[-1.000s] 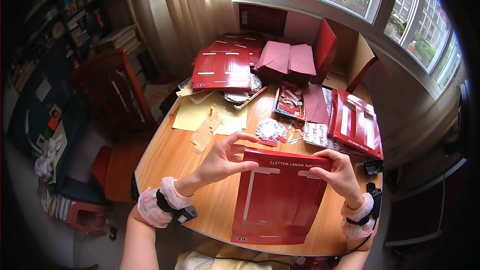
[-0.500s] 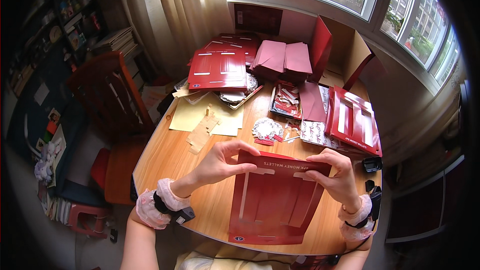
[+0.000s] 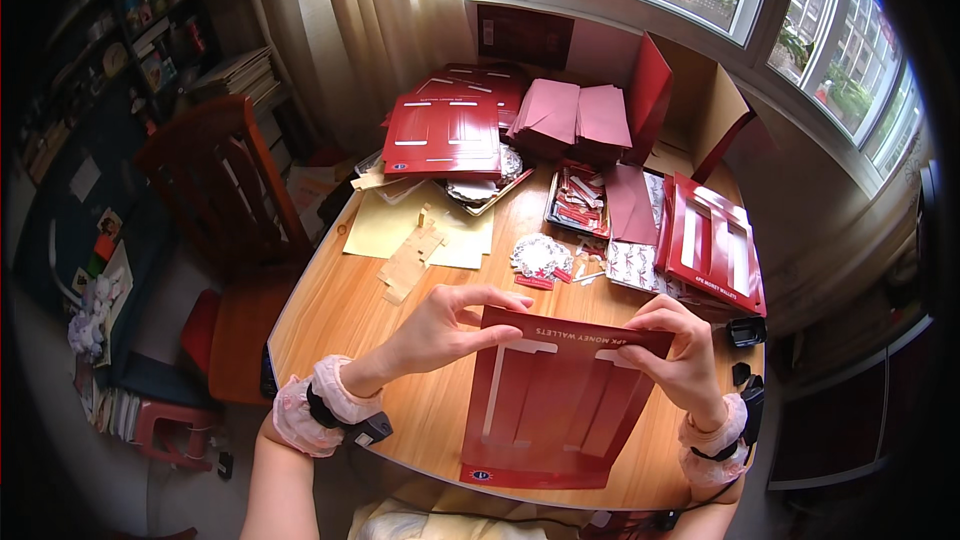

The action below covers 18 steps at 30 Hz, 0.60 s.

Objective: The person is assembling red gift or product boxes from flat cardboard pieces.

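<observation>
A flat red card sleeve [image 3: 560, 410] with cut slots stands nearly upright at the table's near edge. My left hand [image 3: 440, 333] pinches its upper left corner between thumb and fingers. At the opposite top corner, my right hand [image 3: 680, 350] grips it the same way. Just beyond lie a round white patterned paper piece [image 3: 540, 256] and small red labels [image 3: 534, 282]. More red sleeves [image 3: 712, 245] with cut-out windows are stacked on the right, over white patterned sheets [image 3: 633, 266].
Red sleeves [image 3: 442, 135] are piled at the back left, beside stacks of pink envelopes [image 3: 603, 115]. A tray of small red and white pieces [image 3: 578, 202] sits mid-table. Yellow sheets [image 3: 460, 235] with tan tape strips [image 3: 412, 260] lie left. An open carton [image 3: 690, 100] stands behind; a wooden chair [image 3: 245, 280] is left.
The view has shifted slightly, so the table things appear a little to the right. Both hands keep hold of the red sleeve, which has barely moved.
</observation>
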Available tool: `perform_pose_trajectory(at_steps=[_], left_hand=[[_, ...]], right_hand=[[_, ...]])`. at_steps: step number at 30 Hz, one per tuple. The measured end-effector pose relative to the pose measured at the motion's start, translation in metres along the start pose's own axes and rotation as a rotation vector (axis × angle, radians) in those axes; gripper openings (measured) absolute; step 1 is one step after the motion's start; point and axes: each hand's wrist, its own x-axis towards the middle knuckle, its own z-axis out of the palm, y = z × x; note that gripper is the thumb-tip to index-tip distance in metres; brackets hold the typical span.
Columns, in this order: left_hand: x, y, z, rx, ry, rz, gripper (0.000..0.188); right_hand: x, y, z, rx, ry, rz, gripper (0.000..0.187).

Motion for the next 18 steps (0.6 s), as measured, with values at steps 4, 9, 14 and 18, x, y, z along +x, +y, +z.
perform_pose_trajectory(at_steps=[4,9,14,18], left_hand=[[0.0,-0.006,-0.001,0.001,-0.046,-0.003,0.027],[-0.003,-0.003,-0.003,-0.125,-0.085,-0.056,0.017],[-0.007,-0.012,-0.006,-0.173,-0.087,-0.123,0.022],[-0.011,-0.003,0.002,-0.101,-0.148,-0.186,0.022]], right_hand=[[-0.003,-0.004,-0.002,0.093,-0.009,0.082,0.012],[-0.005,-0.005,-0.005,0.053,-0.054,0.095,0.009],[-0.009,-0.012,-0.001,0.107,-0.022,0.137,0.019],[-0.01,-0.015,0.006,0.073,-0.168,0.209,0.014]])
